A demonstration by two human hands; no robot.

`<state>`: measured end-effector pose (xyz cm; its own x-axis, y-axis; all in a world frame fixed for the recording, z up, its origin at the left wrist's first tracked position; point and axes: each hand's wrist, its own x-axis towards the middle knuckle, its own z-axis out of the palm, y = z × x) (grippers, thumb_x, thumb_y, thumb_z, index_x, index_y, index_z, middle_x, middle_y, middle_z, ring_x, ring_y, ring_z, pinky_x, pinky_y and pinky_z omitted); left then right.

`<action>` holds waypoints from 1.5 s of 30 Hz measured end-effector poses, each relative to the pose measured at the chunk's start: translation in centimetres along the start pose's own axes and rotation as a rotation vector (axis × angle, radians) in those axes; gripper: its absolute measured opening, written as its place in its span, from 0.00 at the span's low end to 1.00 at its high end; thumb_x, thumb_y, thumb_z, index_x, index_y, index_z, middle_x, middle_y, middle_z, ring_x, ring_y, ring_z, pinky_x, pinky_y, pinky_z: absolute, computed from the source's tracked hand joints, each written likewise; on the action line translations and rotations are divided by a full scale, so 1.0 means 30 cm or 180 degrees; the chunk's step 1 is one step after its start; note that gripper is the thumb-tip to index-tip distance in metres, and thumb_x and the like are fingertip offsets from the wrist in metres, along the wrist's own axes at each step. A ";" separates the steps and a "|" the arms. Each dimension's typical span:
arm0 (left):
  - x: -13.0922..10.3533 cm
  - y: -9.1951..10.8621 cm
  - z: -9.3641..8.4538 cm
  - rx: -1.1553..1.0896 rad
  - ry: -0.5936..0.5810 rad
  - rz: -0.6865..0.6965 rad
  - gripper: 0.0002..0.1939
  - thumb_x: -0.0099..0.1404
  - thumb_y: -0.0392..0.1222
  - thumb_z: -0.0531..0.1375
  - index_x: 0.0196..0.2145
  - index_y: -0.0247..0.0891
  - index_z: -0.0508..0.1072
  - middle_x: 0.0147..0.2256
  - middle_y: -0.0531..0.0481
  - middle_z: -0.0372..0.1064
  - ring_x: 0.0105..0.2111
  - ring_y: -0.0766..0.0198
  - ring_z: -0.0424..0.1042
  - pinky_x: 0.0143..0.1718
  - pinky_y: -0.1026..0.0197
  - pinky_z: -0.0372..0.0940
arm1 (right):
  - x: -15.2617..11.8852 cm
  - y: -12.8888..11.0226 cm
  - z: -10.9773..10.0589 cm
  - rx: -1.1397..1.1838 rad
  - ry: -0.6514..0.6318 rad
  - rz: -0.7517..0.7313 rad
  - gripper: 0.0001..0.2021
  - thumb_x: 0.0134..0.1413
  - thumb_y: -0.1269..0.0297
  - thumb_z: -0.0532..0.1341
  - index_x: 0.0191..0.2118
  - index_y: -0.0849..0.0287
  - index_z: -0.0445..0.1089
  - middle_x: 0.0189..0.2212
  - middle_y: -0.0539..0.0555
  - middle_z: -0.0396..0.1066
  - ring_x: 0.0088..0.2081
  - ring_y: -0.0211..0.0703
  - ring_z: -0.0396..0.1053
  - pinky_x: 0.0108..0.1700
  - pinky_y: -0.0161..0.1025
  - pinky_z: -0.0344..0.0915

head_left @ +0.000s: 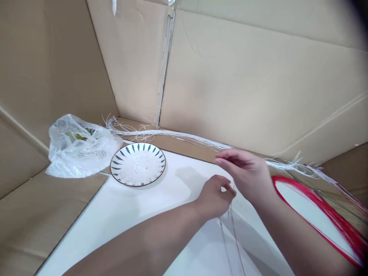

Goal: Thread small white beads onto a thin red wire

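Over the white board [184, 180], my left hand [215, 196] is closed in a pinch, thumb against forefinger. Thin strings [233, 226] run down from its fingertips toward the front edge of the view; one looks reddish, another pale. Just above and to the right is my right hand [244, 168], its thumb and forefinger pressed together. Whatever lies between those right fingertips is too small to make out. Left of both hands stands a white plate [114, 168] with blue strokes round its rim, holding a heap of tiny clear-white beads [140, 166].
A crumpled clear plastic bag [83, 149] with small contents sits at the left. Behind the board a bundle of white strings [178, 134] stretches along the cardboard wall [230, 84]. A loop of red strings [324, 207] lies at the right, beside my right forearm.
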<state>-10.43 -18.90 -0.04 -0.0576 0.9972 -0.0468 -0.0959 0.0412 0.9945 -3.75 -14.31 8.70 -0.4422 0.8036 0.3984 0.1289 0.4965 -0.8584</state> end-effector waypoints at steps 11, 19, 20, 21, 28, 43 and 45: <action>-0.033 0.062 -0.029 0.0048 0.0170 0.0005 0.11 0.62 0.36 0.62 0.22 0.38 0.71 0.60 0.42 0.67 0.56 0.48 0.71 0.61 0.43 0.60 | -0.144 0.242 -0.212 0.2422 0.0095 0.1649 0.14 0.37 0.61 0.81 0.31 0.58 0.83 0.26 0.51 0.79 0.27 0.32 0.72 0.35 0.29 0.73; -0.061 0.069 -0.029 -0.0428 0.0104 -0.0116 0.10 0.60 0.41 0.68 0.22 0.42 0.77 0.63 0.48 0.67 0.64 0.46 0.64 0.57 0.48 0.64 | -0.158 0.265 -0.201 0.3344 -0.0417 0.1971 0.12 0.43 0.63 0.80 0.31 0.62 0.81 0.26 0.49 0.79 0.26 0.29 0.73 0.34 0.27 0.73; -0.064 0.071 -0.028 -0.0469 0.0088 -0.0105 0.10 0.60 0.41 0.68 0.22 0.43 0.78 0.62 0.48 0.68 0.66 0.46 0.61 0.56 0.49 0.65 | -0.161 0.269 -0.200 0.3388 -0.0485 0.1993 0.11 0.44 0.64 0.80 0.32 0.62 0.81 0.26 0.49 0.79 0.27 0.29 0.73 0.35 0.27 0.73; -0.067 0.074 -0.028 -0.0491 0.0069 -0.0109 0.10 0.61 0.41 0.68 0.22 0.43 0.79 0.62 0.48 0.68 0.67 0.45 0.59 0.57 0.49 0.64 | -0.164 0.272 -0.198 0.3426 -0.0550 0.1997 0.11 0.45 0.64 0.79 0.32 0.62 0.81 0.26 0.49 0.79 0.27 0.29 0.74 0.35 0.27 0.73; -0.067 0.084 -0.030 -0.0522 -0.0015 -0.0153 0.10 0.61 0.39 0.68 0.22 0.44 0.80 0.59 0.49 0.72 0.67 0.46 0.60 0.59 0.50 0.63 | -0.174 0.284 -0.193 0.3552 -0.0917 0.1819 0.07 0.52 0.65 0.76 0.34 0.62 0.82 0.28 0.49 0.81 0.29 0.29 0.76 0.36 0.25 0.74; -0.062 0.080 -0.037 -0.0448 -0.0163 -0.0231 0.12 0.61 0.36 0.65 0.21 0.43 0.76 0.49 0.49 0.69 0.60 0.52 0.64 0.52 0.54 0.64 | -0.187 0.283 -0.182 0.3357 -0.1011 0.1707 0.05 0.57 0.65 0.73 0.35 0.62 0.81 0.27 0.49 0.77 0.31 0.30 0.72 0.38 0.28 0.69; -0.064 0.082 -0.036 -0.0441 -0.0137 -0.0224 0.11 0.60 0.36 0.65 0.21 0.43 0.76 0.46 0.49 0.69 0.58 0.51 0.65 0.52 0.53 0.63 | -0.188 0.282 -0.180 0.3331 -0.1032 0.1666 0.06 0.56 0.64 0.74 0.35 0.61 0.81 0.28 0.50 0.78 0.31 0.31 0.72 0.38 0.29 0.69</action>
<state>-11.64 -20.76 2.39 -0.0036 0.9940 -0.1090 -0.2346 0.1051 0.9664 4.61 -12.88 0.94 -0.7723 0.6336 -0.0455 -0.3544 -0.4893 -0.7969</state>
